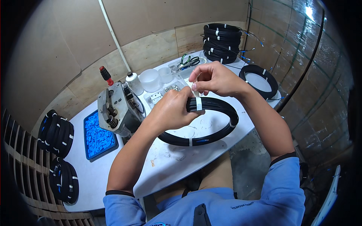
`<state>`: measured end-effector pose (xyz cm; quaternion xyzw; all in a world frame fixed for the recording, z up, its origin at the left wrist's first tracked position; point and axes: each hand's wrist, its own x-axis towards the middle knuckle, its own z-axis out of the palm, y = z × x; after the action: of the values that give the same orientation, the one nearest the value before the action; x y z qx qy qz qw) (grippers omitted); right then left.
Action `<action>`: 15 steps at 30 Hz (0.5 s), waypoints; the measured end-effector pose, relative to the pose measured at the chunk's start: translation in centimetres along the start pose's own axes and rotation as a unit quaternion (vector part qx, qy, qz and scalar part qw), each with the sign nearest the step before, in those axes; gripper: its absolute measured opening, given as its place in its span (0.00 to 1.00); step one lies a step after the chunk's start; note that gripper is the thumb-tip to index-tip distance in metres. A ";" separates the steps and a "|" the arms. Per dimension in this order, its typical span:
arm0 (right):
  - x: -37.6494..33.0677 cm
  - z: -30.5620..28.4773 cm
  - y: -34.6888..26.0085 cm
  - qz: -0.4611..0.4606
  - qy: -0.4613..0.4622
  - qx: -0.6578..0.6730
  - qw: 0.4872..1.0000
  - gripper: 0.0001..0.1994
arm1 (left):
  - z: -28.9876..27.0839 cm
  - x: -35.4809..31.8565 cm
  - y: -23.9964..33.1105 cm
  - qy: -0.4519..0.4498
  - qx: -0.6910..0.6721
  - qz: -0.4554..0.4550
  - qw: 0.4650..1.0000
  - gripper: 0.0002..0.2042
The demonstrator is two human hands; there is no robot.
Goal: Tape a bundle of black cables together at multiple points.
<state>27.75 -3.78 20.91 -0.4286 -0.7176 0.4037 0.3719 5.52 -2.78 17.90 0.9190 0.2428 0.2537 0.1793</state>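
- Black cable coil [218, 105] is held over the white table [162, 165], near its four o'clock edge
- Left hand [172, 107] grasps its rim at eleven o'clock
- Right hand [215, 80] seems to pinch the end of the white strip [198, 104] at twelve
- Likely step: banding; next calls for drawing the strip snug

Your left fingers [184, 91] are on a coil [218, 104] that is black, banded white; the strip [196, 92] by your right fingers [205, 69] is white too. Well left of your fingers, vivid blue pieces [98, 132] sit in a darker blue tray [86, 143], and a handle [106, 76] is red and black. Beyond your fingers, rightward, stacked coils [222, 44] repeat black with white bands. Below them, your tabletop [169, 165] is white.
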 end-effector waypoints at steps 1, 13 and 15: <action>-0.1 0.0 -0.4 0.000 0.000 0.000 1.000 0.09 | -0.1 0.0 0.0 -0.006 0.012 -0.026 1.000 0.20; -2.0 0.9 -3.3 -0.082 0.086 -0.141 0.983 0.08 | -0.3 0.5 0.0 -0.009 0.003 -0.031 0.999 0.20; -2.7 1.8 -3.7 -0.101 0.112 -0.150 0.977 0.11 | -0.2 0.6 -0.2 -0.008 0.007 -0.034 0.999 0.20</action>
<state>26.03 -7.87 22.99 -0.4471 -0.7633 0.2012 0.4206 5.81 -2.25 18.19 0.9135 0.2741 0.2386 0.1829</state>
